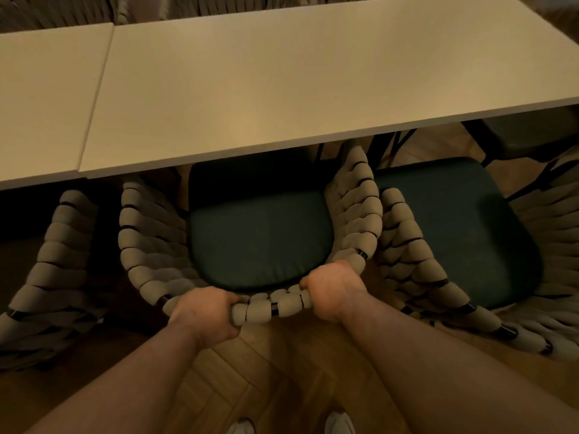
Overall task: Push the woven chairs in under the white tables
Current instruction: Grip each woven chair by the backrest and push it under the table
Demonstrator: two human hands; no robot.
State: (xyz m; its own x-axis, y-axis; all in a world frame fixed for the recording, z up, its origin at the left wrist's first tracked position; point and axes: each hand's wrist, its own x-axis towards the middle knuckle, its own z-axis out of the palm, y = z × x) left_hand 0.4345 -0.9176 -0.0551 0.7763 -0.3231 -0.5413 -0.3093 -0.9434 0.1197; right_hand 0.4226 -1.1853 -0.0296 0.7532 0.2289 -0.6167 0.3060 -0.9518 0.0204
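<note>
— Well, what is seen at the far left?

— A white worktop (47, 98) is butted against a longer white worktop (313, 73), with a thin seam between them. Near the seam's front end, a woven chair (53, 261) is shown only by its rope-wrapped side. Its seat is lost in shadow, so how far it is tucked under cannot be told.

— And the chair that is held?

— The middle woven chair (150, 245) is placed against the longer worktop. The front of its dark green cushion (260, 239) is covered by the worktop's edge. The rear of the cushion and the curved back are seen out over the wooden floor (238, 364).

— How is it held?

— The top rail (266, 303) of the back is grasped at two spots. The left grip (203, 311) is wrapped round the rail left of centre, with the fingers curled over it. The right grip (329, 289) is clenched round the rail right of centre, where the back bends forward. A short run of wrapped rail is exposed between them.

— And further right?

— A third woven chair (416, 261) is set just beside the middle one, and their woven sides are nearly touching. Its green cushion (454, 220) is seen almost wholly clear of the worktop's edge.
</note>
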